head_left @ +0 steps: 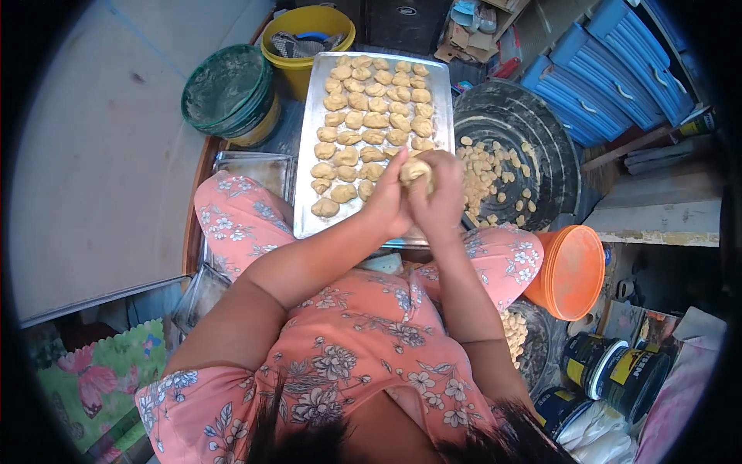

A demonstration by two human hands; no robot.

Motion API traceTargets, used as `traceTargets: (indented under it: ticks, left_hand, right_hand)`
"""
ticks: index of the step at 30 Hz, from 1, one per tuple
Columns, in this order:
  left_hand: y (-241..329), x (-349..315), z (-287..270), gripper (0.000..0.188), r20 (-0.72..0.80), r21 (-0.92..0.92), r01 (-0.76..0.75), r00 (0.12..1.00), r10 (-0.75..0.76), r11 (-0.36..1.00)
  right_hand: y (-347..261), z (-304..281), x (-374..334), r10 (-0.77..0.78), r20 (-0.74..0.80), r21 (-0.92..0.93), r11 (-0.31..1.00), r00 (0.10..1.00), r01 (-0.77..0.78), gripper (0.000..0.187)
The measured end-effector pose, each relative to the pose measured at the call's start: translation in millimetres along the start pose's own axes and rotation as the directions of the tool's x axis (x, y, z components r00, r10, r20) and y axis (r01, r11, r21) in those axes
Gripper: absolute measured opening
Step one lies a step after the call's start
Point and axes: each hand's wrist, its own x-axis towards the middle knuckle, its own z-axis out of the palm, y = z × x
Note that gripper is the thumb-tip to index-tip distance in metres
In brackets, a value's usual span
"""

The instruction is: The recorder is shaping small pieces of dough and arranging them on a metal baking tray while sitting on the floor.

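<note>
Right hand [439, 193] grips dough [416, 171] | left hand [389, 199] grips same | tray [306, 218] at 11 o'clock | tub [566, 151] at 2 o'clock

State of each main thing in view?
Rounded pale-yellow dough lump: held in hand.
Right hand: closed on that lump.
Left hand: against it, grip unclear.
Silvery rectangular metal tray: bearing rows of tan dough lumps.
Round black tub: open, holding small tan dough pieces.
Round yellow plastic bucket: open, patterned grey cloth inside.

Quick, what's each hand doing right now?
Left hand: closed, holding the dough piece from its left.
Right hand: closed, holding it from its right.
</note>
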Motion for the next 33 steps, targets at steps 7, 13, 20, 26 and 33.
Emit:
traceTargets:
  ticks: [7,13,20,26,33]
  left_hand:
    - [13.3,-86.8,-43.6,0.047,-0.118,0.029,0.0,0.993,0.003,1.0]
    - [22.1,-115.0,-78.4,0.039,-0.07,0.093,0.195,0.98,-0.189,0.976]
    - [36.6,-135.2,-101.5,0.041,-0.018,0.083,0.088,0.996,-0.087,0.993]
    - [42.1,-148.8,-126.0,0.038,-0.075,0.025,-0.091,0.993,0.092,0.996]
    - [57.9,-143.6,-122.4,0.049,-0.15,0.158,-0.118,0.978,0.142,0.98]
  right_hand:
    - [-56.4,-15.0,-22.0,0.001,0.594,0.24,0.954,0.805,-0.178,0.042]
    - [-5.4,6.5,-36.1,0.165,0.808,0.139,0.879,0.565,-0.456,0.028]
    - [-9.6,31.6,-37.2,0.389,0.63,0.625,0.26,0.673,-0.736,0.026]
    - [-0.7,62.9,-56.1,0.263,0.494,0.381,0.791,0.828,-0.479,0.018]
    - [-14.2,58.2,-57.7,-0.107,0.468,0.054,0.994,0.877,0.093,0.025]
